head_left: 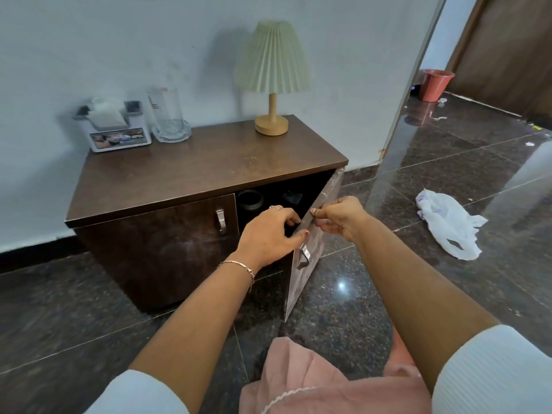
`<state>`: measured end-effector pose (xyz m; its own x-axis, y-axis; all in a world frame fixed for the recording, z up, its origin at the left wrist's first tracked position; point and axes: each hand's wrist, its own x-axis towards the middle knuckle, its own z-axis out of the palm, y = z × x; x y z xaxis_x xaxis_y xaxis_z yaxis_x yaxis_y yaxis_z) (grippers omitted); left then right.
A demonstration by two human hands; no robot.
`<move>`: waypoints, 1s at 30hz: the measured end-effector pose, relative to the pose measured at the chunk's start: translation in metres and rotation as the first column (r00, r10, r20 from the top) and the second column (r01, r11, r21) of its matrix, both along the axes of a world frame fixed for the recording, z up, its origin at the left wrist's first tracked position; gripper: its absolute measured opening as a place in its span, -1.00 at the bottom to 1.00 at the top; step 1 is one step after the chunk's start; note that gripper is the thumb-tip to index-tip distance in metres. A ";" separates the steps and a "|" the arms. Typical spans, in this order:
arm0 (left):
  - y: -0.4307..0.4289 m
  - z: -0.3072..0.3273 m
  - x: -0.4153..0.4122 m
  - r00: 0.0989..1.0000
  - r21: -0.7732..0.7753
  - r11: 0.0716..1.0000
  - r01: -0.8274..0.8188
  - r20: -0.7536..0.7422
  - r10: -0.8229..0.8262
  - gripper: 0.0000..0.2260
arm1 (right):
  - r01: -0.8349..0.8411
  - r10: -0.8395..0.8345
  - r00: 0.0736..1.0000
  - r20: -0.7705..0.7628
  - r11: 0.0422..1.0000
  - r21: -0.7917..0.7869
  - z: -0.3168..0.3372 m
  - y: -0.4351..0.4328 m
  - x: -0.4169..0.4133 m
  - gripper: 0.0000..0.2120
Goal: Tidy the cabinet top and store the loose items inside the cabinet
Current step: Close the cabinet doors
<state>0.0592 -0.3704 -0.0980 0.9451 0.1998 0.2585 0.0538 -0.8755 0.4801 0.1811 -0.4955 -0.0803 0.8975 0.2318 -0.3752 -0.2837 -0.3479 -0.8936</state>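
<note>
Cabinet [155, 252]: right door [301, 282] swung open, left door closed.
Left hand [268, 234]: fingers curled round the open door's edge, thumb on its front.
Right hand [340, 218]: pinches the door's top edge.
Cabinet top [209, 165]: lamp [271, 85], glass [165, 112] and tissue box [116, 130] along the back.
Inside: dark ring [250, 200].
Floor: white bag [448, 222].

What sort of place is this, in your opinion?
Probably a room in a home or guesthouse: a low wooden cabinet, a pleated table lamp and a tissue box on it, a polished stone floor.
</note>
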 end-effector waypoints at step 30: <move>0.074 -0.005 0.013 0.976 0.545 0.817 -0.190 0.012 0.219 -0.67 | -0.016 0.614 0.171 0.771 0.784 -0.620 -0.029 0.093 -0.003 -0.92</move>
<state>0.0725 -0.2963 -0.1035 0.9126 0.2320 0.3366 0.2712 -0.9597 -0.0737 0.1781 -0.4024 -0.1092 0.5196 0.6972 0.4938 0.8373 -0.5307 -0.1317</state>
